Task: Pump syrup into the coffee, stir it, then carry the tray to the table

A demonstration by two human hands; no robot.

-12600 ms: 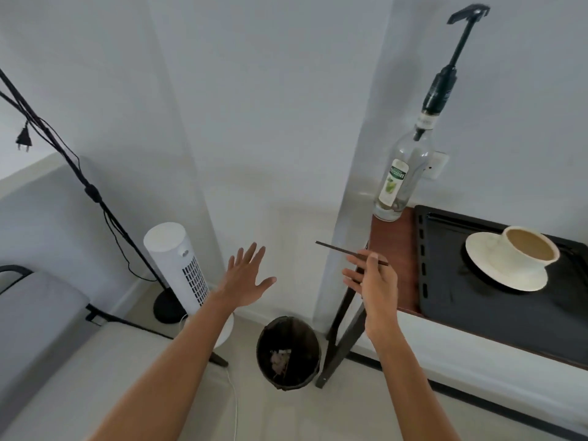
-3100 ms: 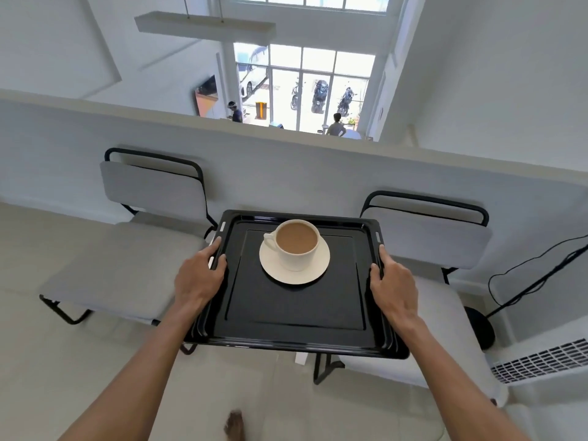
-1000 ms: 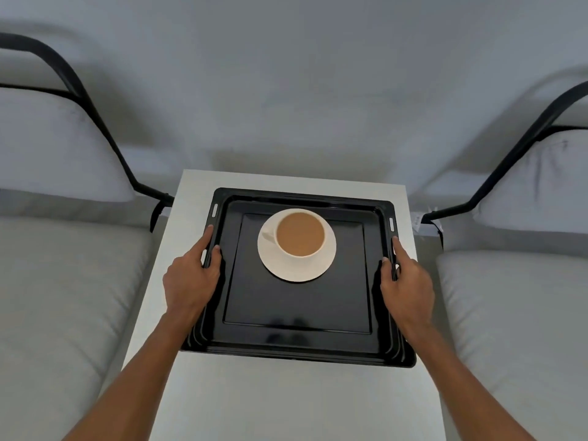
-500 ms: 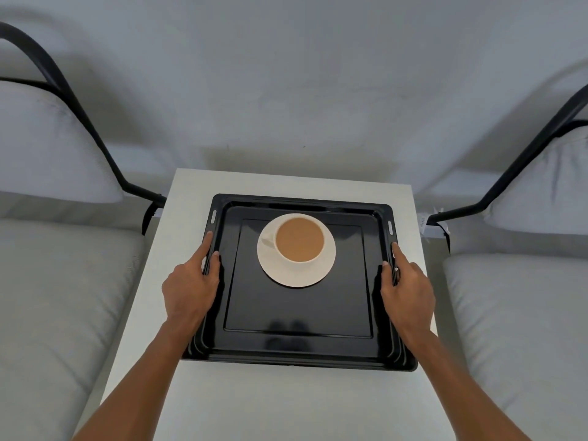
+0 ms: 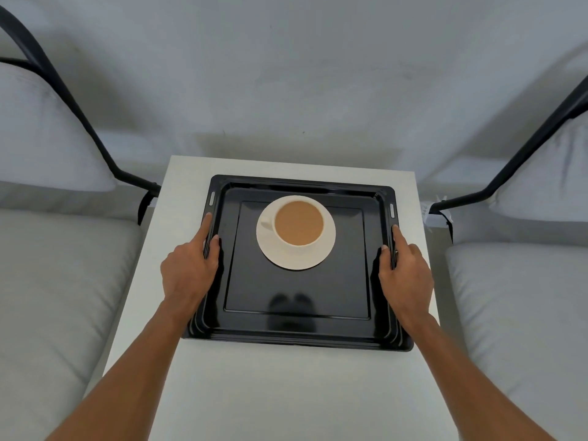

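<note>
Black tray [image 5: 299, 332] on table [image 5: 286, 393] | left hand [image 5: 187, 272], right hand [image 5: 407, 275] gripping rims

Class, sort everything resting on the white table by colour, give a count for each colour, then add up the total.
Black: 1, the tray
White: 2, the cup and the saucer
Total: 3
</note>
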